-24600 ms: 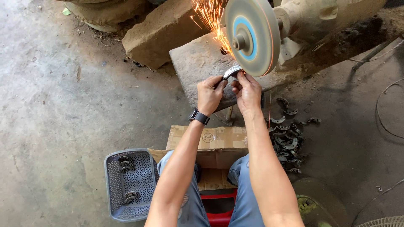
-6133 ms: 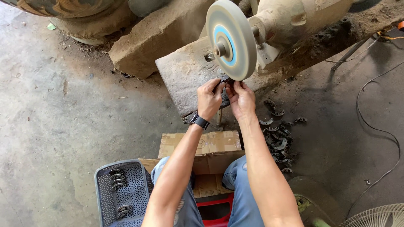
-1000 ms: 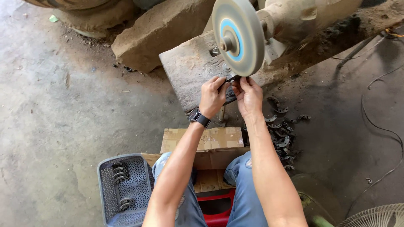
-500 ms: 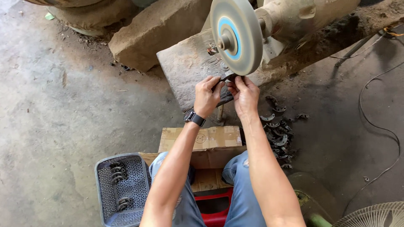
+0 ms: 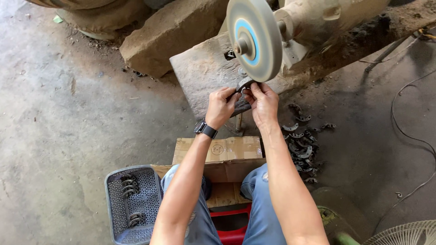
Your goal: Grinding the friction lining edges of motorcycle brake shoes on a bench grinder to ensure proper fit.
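Observation:
My left hand [image 5: 221,107] and my right hand [image 5: 262,102] together grip a small curved metal clamp piece [image 5: 244,85], held just under the rim of a grey grinding wheel [image 5: 254,38] with a blue centre. The wheel sits on a bench grinder motor [image 5: 318,18] mounted on a worn block [image 5: 204,72]. No sparks show. A black watch is on my left wrist. Most of the metal piece is hidden by my fingers.
A grey perforated plastic basket [image 5: 131,204] with several metal pieces stands at my lower left. A pile of similar curved pieces [image 5: 302,140] lies on the concrete at my right. A cardboard box [image 5: 222,154] sits before my knees. A large stone [image 5: 168,31], cables [image 5: 408,131] and a fan guard [image 5: 404,233] surround.
My hands stay together on the metal piece under the wheel, shifted slightly with the view. Much earlier, sparks flew from the wheel; none show now.

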